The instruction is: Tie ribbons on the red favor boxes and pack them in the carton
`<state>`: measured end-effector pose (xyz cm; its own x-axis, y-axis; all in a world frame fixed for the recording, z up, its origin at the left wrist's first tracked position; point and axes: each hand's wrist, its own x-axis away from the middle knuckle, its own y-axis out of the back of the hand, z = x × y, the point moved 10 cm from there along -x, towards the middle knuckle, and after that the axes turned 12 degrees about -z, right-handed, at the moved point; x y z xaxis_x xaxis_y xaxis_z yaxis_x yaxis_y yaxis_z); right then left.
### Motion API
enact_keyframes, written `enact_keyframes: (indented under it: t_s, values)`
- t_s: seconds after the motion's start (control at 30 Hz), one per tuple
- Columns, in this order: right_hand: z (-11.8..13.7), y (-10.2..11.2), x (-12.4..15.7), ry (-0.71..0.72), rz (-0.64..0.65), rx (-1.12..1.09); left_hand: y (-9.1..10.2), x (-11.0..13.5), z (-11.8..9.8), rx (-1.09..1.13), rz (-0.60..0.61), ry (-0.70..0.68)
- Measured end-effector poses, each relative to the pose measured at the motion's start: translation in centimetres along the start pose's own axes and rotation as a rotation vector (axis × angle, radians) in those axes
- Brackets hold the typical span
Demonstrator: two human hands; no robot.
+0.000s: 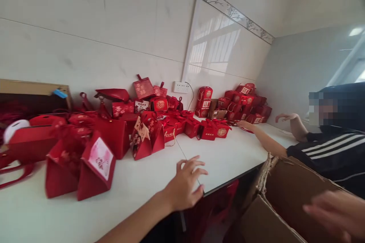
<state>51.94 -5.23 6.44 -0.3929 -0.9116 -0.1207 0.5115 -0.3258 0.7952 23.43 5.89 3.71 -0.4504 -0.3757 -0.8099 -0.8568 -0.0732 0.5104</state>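
My left hand (186,184) rests over the front edge of the white counter (228,159), fingers apart and holding nothing. My right hand (338,214) hovers blurred over an open cardboard box (273,212) at the lower right, fingers stretched out and empty. Many red gift boxes (97,163) and small red bags (211,131) crowd the counter along the tiled wall. The nearest red boxes stand to the left of my left hand, apart from it.
Another person in a black striped top (330,153) sits at the right, one hand (245,124) reaching toward a red pile (245,102) in the corner. A wall socket (180,87) sits behind the boxes. A brown carton (34,93) stands far left.
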Motion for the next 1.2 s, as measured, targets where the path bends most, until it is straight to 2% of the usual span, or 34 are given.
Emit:
enact_keyframes:
  t_s: [0.07,0.1,0.17,0.23,0.3,0.33,0.4,0.43,0.53,0.6,0.67,0.8,0.87,0.93,1.0,1.1,1.13,1.2]
  values:
    - [5.4,-3.2,-1.9,0.135,0.151,0.186,3.2,0.9,2.9,-0.11,-0.039,0.064]
    - [8.8,-4.9,-2.7,0.249,0.181,0.259,4.7,1.5,4.3,-0.16,-0.058,0.098]
    - [16.3,-8.4,-3.7,0.453,0.169,0.231,7.1,3.1,6.7,-0.251,-0.083,0.166]
    - [23.1,-13.3,-3.8,0.646,0.196,0.177,8.7,4.8,8.5,-0.325,-0.103,0.221]
    - [28.9,-18.0,-3.9,0.802,0.15,0.122,9.6,6.1,9.6,-0.377,-0.126,0.255]
    - [31.4,-19.6,-4.2,0.845,0.05,0.077,9.8,6.5,9.9,-0.395,-0.137,0.264]
    - [35.0,-22.6,-5.2,0.861,-0.099,-0.017,9.7,6.8,10.1,-0.42,-0.15,0.257]
    - [36.0,-23.7,-6.1,0.797,-0.154,-0.075,9.5,6.8,9.9,-0.427,-0.156,0.242]
    - [36.6,-26.2,-8.8,0.618,-0.19,-0.157,9.5,6.4,9.2,-0.435,-0.189,0.178]
    - [35.8,-26.4,-10.0,0.566,-0.176,-0.178,10.3,6.3,8.7,-0.435,-0.245,0.149]
    - [34.0,-25.2,-10.5,0.535,-0.184,-0.209,11.6,6.4,8.3,-0.426,-0.324,0.126]
    - [28.8,-20.3,-9.6,0.513,-0.252,-0.286,14.5,6.6,7.6,-0.377,-0.509,0.094]
    - [26.7,-18.3,-8.2,0.552,-0.26,-0.347,15.7,6.1,7.5,-0.343,-0.595,0.105]
    - [25.4,-17.8,-6.7,0.635,-0.193,-0.396,16.2,5.0,7.9,-0.281,-0.636,0.173]
    - [24.8,-18.3,-5.5,0.706,-0.109,-0.42,15.3,3.1,8.6,-0.163,-0.571,0.278]
    - [24.4,-19.1,-4.7,0.759,-0.088,-0.436,12.0,0.3,9.0,0.042,-0.336,0.408]
    - [24.5,-19.2,-4.4,0.782,-0.113,-0.443,11.0,-0.2,8.9,0.081,-0.284,0.435]
    - [24.7,-18.6,-3.6,0.817,-0.263,-0.433,10.2,-0.6,8.8,0.09,-0.282,0.46]
